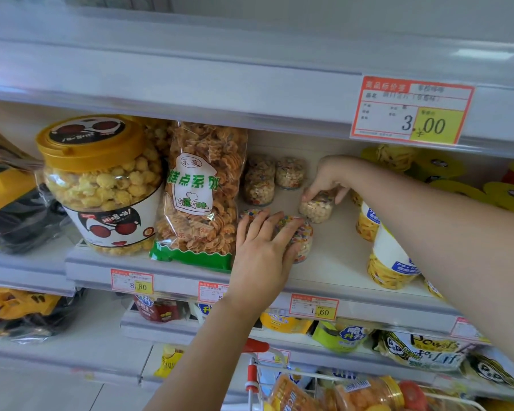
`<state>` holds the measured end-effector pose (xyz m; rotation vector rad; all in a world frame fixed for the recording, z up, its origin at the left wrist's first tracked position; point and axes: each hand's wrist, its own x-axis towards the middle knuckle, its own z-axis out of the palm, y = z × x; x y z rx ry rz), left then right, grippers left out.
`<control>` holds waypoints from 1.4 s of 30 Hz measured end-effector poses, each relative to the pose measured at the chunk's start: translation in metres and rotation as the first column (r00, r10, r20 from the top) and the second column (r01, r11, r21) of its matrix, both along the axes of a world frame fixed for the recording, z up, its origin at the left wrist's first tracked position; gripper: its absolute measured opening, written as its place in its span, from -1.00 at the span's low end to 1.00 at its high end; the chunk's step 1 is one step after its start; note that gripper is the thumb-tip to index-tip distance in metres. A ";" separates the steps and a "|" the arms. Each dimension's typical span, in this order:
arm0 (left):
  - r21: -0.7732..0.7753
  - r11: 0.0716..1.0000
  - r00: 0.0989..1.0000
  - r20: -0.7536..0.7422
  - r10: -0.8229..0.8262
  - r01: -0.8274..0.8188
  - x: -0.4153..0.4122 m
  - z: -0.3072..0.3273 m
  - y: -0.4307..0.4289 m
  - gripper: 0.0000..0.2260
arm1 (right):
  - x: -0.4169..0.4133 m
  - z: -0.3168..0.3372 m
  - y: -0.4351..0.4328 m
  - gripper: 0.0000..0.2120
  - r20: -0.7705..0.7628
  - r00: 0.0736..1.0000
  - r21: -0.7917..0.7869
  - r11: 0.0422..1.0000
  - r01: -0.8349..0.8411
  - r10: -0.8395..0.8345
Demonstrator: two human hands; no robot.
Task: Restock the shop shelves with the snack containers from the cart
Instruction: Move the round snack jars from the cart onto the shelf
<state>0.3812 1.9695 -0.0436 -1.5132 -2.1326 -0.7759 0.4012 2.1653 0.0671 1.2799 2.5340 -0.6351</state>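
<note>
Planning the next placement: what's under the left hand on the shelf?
The left hand covers two small tubs: the right tub shows past its fingertips, and the left tub shows only its speckled lid by the snack bag. Anything beneath the palm is hidden.

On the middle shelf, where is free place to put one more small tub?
The widest bare shelf is at the front, between the front tub under the left hand and the chip cups on the right. The right hand grips a second tub just behind it. The left side is crowded: popcorn jar and twisted-snack bag stand close together.
</note>
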 end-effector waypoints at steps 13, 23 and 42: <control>-0.063 0.998 1.000 0.014 0.020 -0.019 -0.001 0.001 0.001 -0.64 | 0.001 -0.003 -0.007 -0.51 -0.289 0.957 0.035 0.999 0.037 -0.026; -0.046 0.999 1.000 0.015 0.006 -0.005 0.001 0.005 -0.001 -0.64 | 0.001 -0.006 -0.011 -0.31 -0.211 0.976 0.099 0.992 0.082 -0.060; -0.211 0.976 0.912 0.390 0.126 -0.045 -0.021 0.059 0.059 -0.61 | -0.041 -0.019 0.022 -0.66 -0.333 0.927 0.203 0.973 -0.109 0.173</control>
